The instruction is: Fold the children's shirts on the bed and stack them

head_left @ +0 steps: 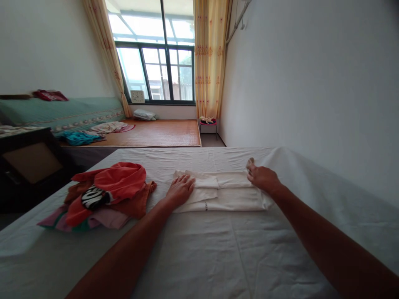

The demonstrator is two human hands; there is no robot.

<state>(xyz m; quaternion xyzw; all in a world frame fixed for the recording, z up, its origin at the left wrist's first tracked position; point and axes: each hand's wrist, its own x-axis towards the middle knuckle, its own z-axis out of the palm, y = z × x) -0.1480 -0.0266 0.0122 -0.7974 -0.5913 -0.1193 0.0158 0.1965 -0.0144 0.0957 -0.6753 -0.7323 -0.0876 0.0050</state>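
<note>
far left, dark cabinet beside the bed, can't tell what it holds. on the white bed sheet a loose clothes pile: orange and red tops, a black-and-white piece, pink and green underneath. it's heaped straight on the sheet, not in any basket or box, and sits just left of the hands, within arm's reach.

left hand lies flat, palm down, fingers apart, pressing the left end of the white folded cloth; looks like it pins that end so the layers don't slide. the cloth lies mid-bed, long side left to right, edges roughly lined up, between both hands.

right hand is at the cloth's far right corner, fingers pinched together on the edge, likely keeping it taut and square.

behind: clock on the window sill, small stool.
</note>
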